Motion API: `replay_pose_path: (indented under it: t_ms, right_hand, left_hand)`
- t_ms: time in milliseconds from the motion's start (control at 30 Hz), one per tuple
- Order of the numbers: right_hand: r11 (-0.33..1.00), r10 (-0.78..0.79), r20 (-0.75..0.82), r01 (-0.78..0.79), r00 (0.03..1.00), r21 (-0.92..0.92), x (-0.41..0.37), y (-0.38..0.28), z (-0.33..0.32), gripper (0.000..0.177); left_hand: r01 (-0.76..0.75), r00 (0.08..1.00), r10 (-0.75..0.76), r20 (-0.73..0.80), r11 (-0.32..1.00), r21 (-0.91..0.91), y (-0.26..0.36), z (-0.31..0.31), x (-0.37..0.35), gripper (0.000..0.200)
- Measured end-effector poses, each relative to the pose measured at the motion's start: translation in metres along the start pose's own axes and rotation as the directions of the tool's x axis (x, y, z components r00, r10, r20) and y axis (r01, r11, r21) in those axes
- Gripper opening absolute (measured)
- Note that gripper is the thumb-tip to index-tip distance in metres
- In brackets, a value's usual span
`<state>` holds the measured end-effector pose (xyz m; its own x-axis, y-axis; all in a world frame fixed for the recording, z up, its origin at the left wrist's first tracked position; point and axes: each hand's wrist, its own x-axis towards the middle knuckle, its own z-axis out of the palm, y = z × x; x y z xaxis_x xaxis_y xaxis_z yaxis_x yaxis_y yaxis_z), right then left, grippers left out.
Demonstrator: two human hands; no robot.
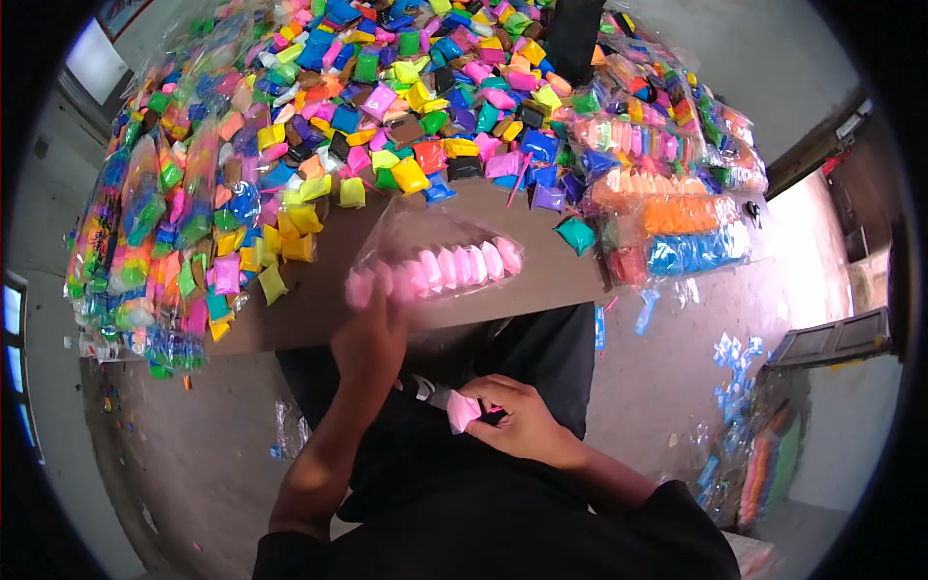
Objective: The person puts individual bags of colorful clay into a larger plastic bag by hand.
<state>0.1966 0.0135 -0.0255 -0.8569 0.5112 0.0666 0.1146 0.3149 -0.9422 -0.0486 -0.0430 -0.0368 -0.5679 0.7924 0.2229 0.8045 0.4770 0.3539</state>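
A clear plastic bag (391, 237) lies near the table's front edge, with a row of pale pink packets (449, 271) inside. My left hand (372, 333) reaches up to the left end of that row. Motion smears its fingers, which overlap the leftmost pink packets. Over my lap, my right hand (522, 418) is closed on a single pink packet (463, 411), pinched between thumb and fingers. A small dark object with a bit of bright pink shows in the same palm, mostly hidden by the fingers.
Loose packets in many colours (387, 106) are heaped across the back of the brown table (333, 324). Filled bags of orange packets (667, 213) and blue packets (696, 249) are stacked at right. Plastic scraps (735, 362) litter the floor. A dark upright post (574, 39) rises behind the heap.
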Motion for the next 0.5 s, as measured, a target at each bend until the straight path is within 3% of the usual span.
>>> replay_pose_path:
  t_ms: [233,500]
  right_hand:
    - [0.998,0.012,0.025,-0.014,1.0,0.062,0.0,-0.001,0.009,0.042]
    - [0.998,-0.026,0.0,0.026,1.0,0.061,-0.001,-0.005,0.009,0.039]
  left_hand:
    - [-0.161,0.969,0.163,-0.186,0.987,0.024,-0.01,0.006,0.001,0.041]
    - [-0.21,0.955,0.219,-0.2,0.976,0.063,-0.013,0.008,0.0,0.036]
